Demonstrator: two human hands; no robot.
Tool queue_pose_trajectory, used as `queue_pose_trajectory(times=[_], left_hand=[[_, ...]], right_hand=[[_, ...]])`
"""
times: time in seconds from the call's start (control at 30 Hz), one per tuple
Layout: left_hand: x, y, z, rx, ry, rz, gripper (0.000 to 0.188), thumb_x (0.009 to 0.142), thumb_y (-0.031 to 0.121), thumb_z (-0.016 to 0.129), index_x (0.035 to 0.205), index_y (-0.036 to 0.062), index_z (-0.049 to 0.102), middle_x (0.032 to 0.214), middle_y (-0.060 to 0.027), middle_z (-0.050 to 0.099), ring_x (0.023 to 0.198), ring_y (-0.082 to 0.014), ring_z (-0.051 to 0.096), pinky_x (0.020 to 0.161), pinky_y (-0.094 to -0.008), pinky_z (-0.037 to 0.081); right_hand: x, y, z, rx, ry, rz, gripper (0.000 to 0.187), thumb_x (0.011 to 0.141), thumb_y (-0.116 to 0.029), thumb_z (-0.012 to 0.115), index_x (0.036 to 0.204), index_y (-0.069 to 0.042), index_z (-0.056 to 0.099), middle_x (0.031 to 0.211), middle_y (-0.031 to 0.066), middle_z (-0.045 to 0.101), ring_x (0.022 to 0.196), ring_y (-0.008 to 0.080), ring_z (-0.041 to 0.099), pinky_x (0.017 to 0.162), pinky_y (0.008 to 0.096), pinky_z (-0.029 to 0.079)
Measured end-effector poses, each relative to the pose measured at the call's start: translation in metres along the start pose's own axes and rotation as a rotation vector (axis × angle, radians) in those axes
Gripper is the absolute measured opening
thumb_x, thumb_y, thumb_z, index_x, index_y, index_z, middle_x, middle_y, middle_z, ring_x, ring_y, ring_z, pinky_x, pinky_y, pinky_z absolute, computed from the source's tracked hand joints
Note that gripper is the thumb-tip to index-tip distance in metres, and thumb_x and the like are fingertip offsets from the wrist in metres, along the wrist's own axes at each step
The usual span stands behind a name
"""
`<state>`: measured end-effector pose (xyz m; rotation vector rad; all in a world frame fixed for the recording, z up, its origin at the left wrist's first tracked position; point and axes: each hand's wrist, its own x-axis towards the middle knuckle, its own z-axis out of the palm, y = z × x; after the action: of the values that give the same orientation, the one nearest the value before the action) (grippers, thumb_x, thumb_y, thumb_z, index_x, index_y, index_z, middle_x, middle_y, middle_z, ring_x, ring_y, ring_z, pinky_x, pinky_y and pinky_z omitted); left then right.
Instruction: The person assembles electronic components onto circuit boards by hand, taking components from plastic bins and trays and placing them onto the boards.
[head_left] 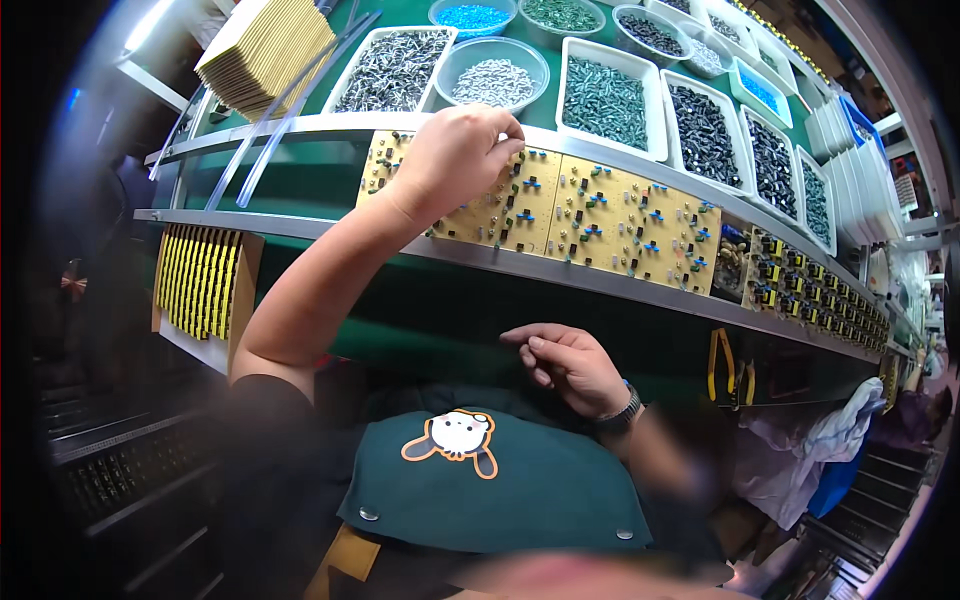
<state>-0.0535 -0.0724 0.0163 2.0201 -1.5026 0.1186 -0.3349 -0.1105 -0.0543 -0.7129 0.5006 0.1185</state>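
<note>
My left hand [462, 150] reaches over the yellow circuit boards [535, 225] on the rail, its thumb and fingers pinched together near their far edge. Whatever sits in that pinch is hidden or too small to name. Small blue, black and green components stand on the boards. My right hand [575, 368], with a watch at the wrist, hovers nearer to me, below the rail and above my green apron [490, 505]. Its index finger points left while the other fingers curl loosely, and nothing shows in it.
Beyond the rail stand a bowl of pale components [540, 62], a tray of silvery parts [345, 95] and a tray of green parts [563, 110]. Stacked yellow boards [265, 55] are at far left. Yellow-handled cutters [713, 365] hang right. Populated boards [820, 295] continue along the rail.
</note>
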Motion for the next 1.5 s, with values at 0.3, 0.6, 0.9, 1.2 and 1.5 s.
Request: queue_pose_trajectory(times=[0.3,0.6,0.9,1.2,1.5], left_hand=[[0.002,-0.001,0.003,0.083,0.044,0.064,0.013,0.089,0.014,0.07,0.088,0.0015,0.073,0.083,-0.0128,0.071,0.071,-0.0312,0.067,0.069,-0.0399,0.054],[0.008,-0.009,0.017,0.107,0.007,0.155,0.011,0.073,0.009,0.065,0.067,0.0004,0.065,0.07,-0.0195,0.066,0.054,-0.0387,0.059,0.056,-0.0448,0.052],[-0.012,0.0,0.012,-0.384,0.217,0.049,0.025,0.088,0.021,0.07,0.078,-0.0016,0.069,0.068,-0.0127,0.067,0.053,-0.031,0.058,0.055,-0.0404,0.05],[-0.108,0.041,0.005,-1.574,-0.801,-0.813,0.012,0.092,0.006,0.064,0.094,-0.0038,0.071,0.079,-0.0136,0.07,0.056,-0.0154,0.054,0.049,-0.024,0.042],[-0.141,0.069,0.042,-1.804,-0.874,-0.919,0.016,0.098,0.007,0.064,0.104,-0.0058,0.072,0.086,-0.0137,0.072,0.063,-0.0147,0.06,0.054,-0.0219,0.046]], right_hand=[[0.003,0.002,-0.002,-0.029,-0.033,-0.032,0.027,0.106,-0.011,0.057,0.123,0.006,0.069,0.086,0.011,0.069,0.06,0.0108,0.053,0.054,0.0194,0.04],[-0.001,0.0,0.003,-0.176,0.085,-0.012,0.029,0.101,-0.009,0.064,0.123,0.01,0.069,0.08,0.0067,0.061,0.06,0.0107,0.046,0.056,0.0213,0.039],[-0.007,-0.004,0.008,-0.196,0.171,-0.016,0.032,0.099,-0.001,0.061,0.129,0.01,0.068,0.08,0.0087,0.064,0.063,0.0118,0.051,0.058,0.02,0.04],[-0.029,-0.024,-0.032,-0.2,0.185,-0.092,0.023,0.099,0.0,0.063,0.121,0.006,0.064,0.094,0.0144,0.068,0.059,0.0092,0.049,0.053,0.0178,0.038],[-0.037,-0.079,-0.01,-0.309,0.095,-0.079,0.011,0.1,-0.003,0.062,0.111,-0.001,0.061,0.087,0.0098,0.065,0.055,0.0065,0.045,0.048,0.0182,0.035]])
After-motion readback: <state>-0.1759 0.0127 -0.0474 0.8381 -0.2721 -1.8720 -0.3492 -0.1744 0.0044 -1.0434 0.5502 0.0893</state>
